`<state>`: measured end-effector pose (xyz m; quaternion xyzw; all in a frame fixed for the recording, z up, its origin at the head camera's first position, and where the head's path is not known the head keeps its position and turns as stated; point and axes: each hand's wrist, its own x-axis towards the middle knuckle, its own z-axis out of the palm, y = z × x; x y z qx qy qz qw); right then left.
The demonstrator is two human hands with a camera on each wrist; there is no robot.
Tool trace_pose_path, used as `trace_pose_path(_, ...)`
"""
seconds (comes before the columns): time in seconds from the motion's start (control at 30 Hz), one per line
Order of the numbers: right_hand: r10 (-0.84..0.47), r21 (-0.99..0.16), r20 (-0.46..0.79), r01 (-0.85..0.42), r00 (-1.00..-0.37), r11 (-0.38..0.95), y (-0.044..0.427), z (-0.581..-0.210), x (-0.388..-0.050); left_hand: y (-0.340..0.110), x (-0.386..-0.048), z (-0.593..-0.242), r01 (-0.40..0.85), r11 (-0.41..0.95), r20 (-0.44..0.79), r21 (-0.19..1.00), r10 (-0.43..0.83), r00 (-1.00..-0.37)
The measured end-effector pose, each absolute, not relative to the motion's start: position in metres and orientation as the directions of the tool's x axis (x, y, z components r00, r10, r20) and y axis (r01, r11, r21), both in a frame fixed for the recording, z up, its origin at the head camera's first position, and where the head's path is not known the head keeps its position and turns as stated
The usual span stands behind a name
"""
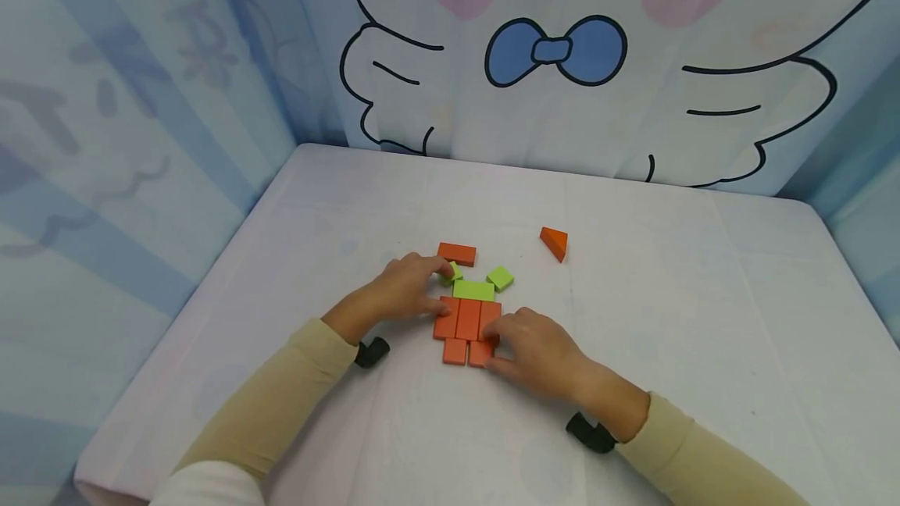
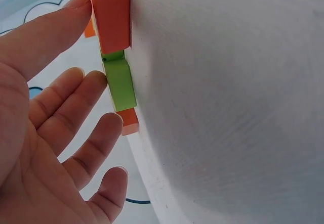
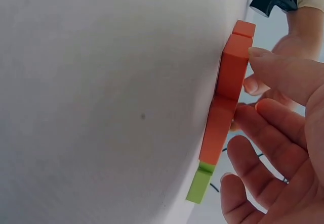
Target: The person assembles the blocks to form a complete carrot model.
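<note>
Flat on the white table lies a figure of blocks: three orange rectangular blocks (image 1: 469,320) side by side, two smaller orange blocks (image 1: 455,351) below, and a green rectangular block (image 1: 474,290) above. A green square block (image 1: 500,279) sits tilted at the upper right, another at the upper left, partly covered by fingers. My left hand (image 1: 402,287) touches that left green block (image 2: 120,85) with its fingertips, its thumb at the left orange block (image 2: 112,16). My right hand (image 1: 540,354) rests its thumb on the lower right orange block (image 3: 234,67), fingertips against the right orange rectangle (image 3: 218,128).
An orange rectangular block (image 1: 457,254) lies just beyond the left fingertips. Farther right is an orange triangular block (image 1: 555,243). The white-covered table (image 1: 668,279) meets a printed curtain (image 1: 562,115) at its back edge. Dark wrist-camera mounts (image 1: 591,433) hang under both wrists.
</note>
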<state>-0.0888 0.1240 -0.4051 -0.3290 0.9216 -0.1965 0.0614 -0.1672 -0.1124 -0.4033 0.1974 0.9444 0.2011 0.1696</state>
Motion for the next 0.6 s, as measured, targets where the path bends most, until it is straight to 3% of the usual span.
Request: trace_pose_path(0.6, -0.638, -0.414, 0.007, -0.583, -0.770, 0.699, 0.1214, -0.4038, -0.0896, -0.1125, -0.1654, -0.4011, 0.319, 0.837, -0.233, 0.444, 0.451, -0.861)
